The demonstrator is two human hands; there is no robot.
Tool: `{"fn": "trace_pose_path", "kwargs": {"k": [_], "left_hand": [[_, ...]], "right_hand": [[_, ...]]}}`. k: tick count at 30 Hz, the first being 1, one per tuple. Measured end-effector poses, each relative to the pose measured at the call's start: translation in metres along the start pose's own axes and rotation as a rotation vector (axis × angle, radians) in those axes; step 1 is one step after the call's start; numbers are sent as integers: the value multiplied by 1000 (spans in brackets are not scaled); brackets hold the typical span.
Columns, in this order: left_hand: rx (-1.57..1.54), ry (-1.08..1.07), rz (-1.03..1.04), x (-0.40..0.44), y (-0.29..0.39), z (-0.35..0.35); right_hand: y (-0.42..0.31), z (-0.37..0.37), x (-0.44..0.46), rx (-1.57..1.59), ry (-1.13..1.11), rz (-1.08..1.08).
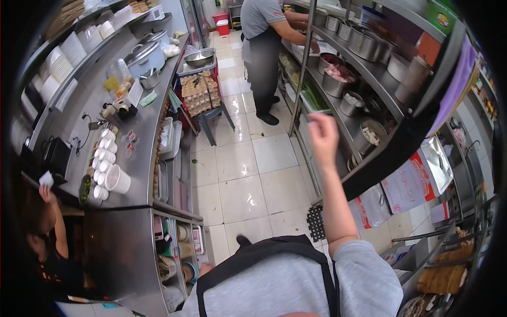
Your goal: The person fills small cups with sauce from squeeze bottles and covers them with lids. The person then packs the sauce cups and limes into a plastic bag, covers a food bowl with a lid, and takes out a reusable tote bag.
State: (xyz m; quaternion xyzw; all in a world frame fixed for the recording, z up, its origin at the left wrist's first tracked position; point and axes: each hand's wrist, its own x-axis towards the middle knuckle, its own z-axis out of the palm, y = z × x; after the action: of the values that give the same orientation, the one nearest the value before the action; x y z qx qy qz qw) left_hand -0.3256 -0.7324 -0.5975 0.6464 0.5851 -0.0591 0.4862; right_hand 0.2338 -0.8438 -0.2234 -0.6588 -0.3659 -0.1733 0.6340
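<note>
My right hand (323, 134) is raised in front of the metal shelving on the right, near the pots. Motion blurs its fingers, and nothing can be made out in them. Only a small part of my left hand (205, 269) shows at the lower left, beside my black apron (264, 247) and the low shelf (178, 215). Its fingers are hidden. Close to it on that shelf is a teal container (194, 273). Pots of pale food (338, 74) stand on the shelving.
A co-worker in a black apron (264, 66) stands in the aisle, hands at the right shelving. Another person's arm (59, 227) holds something white at left. Stacked cups (105, 150) line the left counter. Egg trays (199, 95) sit on a stool; a black mat (316, 223) lies on the floor.
</note>
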Motion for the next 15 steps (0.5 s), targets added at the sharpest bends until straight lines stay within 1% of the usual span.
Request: {"fn": "trace_pose_path", "kwargs": {"k": [1,3,5,7,9,11,12,13,14,15], "left_hand": [[28,0,-29,3,-5,-11],[52,-19,-91,26,-18,-27],[78,-41,-123,52,-9,-50],[108,-64,-141,88,7,-72],[129,-84,-154,134,27,-95],[143,-103,-179,189,56,-118],[149,-106,-192,217,76,-133],[132,-99,-220,251,101,-148],[107,-84,-235,286,133,-158],[68,-49,-183,314,163,-169]], "right_hand": [[28,30,-8,34,-217,203],[86,75,-35,-230,-509,202],[156,98,-65,-406,-860,271],[207,104,-97,-443,-938,410],[240,94,-129,-593,-896,537],[263,69,-156,-782,-901,726],[278,52,-172,-819,-916,755],[290,34,-192,-875,-854,837],[335,13,-227,-982,-935,860],[310,1,-222,-1033,-917,1038]]}}
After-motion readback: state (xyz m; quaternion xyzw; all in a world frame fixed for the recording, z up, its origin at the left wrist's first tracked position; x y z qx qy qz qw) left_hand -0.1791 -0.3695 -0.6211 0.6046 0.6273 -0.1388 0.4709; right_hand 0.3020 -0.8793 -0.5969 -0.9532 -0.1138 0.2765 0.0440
